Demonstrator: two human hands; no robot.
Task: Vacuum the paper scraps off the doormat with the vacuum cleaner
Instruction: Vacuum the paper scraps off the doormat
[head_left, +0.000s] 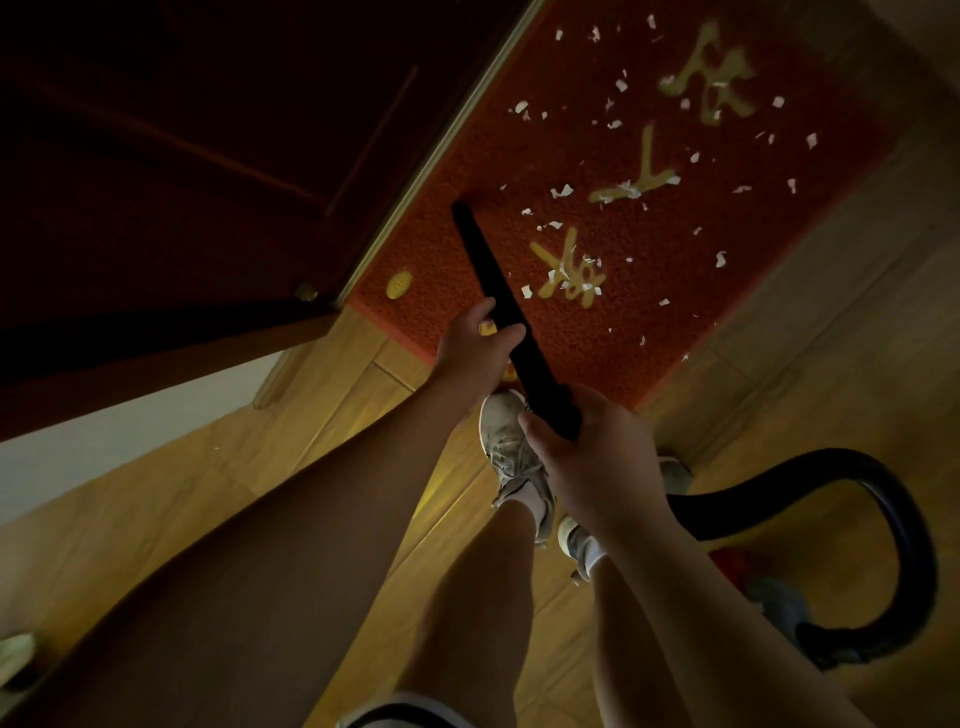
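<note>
A red doormat (649, 322) with gold characters lies on the wooden floor beside the door. Several white paper scraps (561, 191) are strewn over its middle and far part. A black vacuum wand (483, 260) slants across the mat's near left part, its tip close to the door sill. My left hand (475, 348) grips the wand at mid-length. My right hand (592, 441) holds the wand's rear end, where the black hose (883, 493) begins. The hose loops right and down to the vacuum body (779, 608), which is dim and partly hidden.
A dark wooden door (208, 156) and its metal sill (441, 140) border the mat on the left. My two feet in worn sneakers (511, 452) stand on the wooden floor at the mat's near edge. A white wall strip (130, 431) runs at left.
</note>
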